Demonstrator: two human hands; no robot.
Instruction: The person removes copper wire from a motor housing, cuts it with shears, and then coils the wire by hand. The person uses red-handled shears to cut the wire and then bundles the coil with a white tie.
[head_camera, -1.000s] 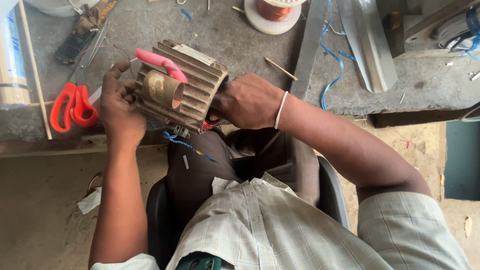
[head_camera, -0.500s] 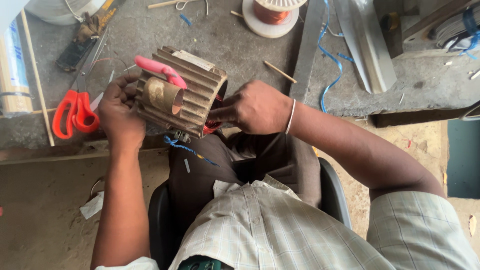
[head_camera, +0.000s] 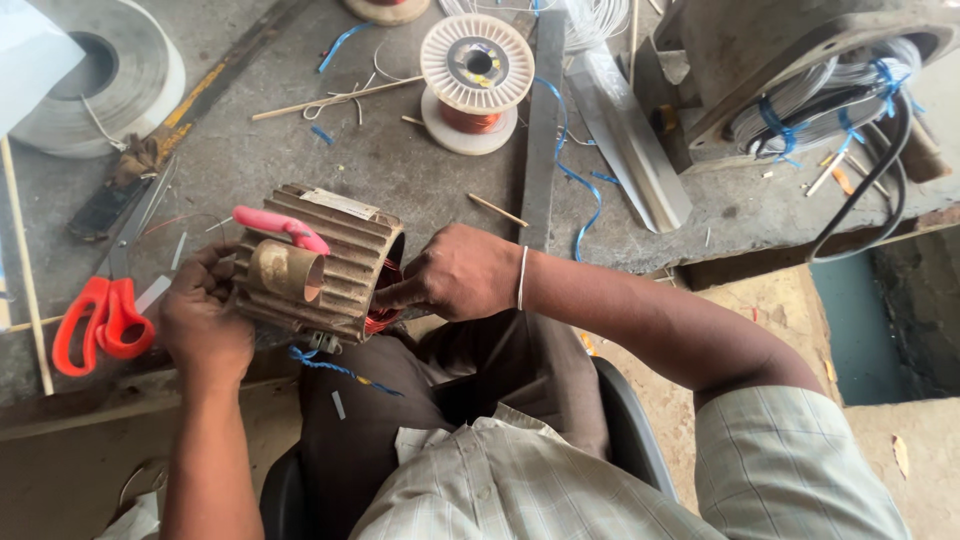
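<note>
A ribbed, rusty brown motor housing (head_camera: 340, 260) with copper windings inside rests at the bench edge above my lap. My left hand (head_camera: 203, 315) grips its left end, where a pink-handled tool (head_camera: 280, 228) and a brass-coloured sleeve (head_camera: 285, 270) stick out. My right hand (head_camera: 455, 275), with a thin white bangle on the wrist, holds the housing's open right end, its fingers reaching into the windings. A blue cord (head_camera: 335, 367) hangs from under the housing.
Red-handled scissors (head_camera: 100, 310) lie left of the housing. A spool of copper wire (head_camera: 475, 75), a roll of white tape (head_camera: 105, 75), a metal bar (head_camera: 543, 130), thin wooden sticks and blue cord scraps lie on the grey bench (head_camera: 400, 170). A larger motor body (head_camera: 800, 70) stands far right.
The view has shifted so the housing sits lower in the frame and more of the bench's far side shows. Both hands have stayed on the housing.
</note>
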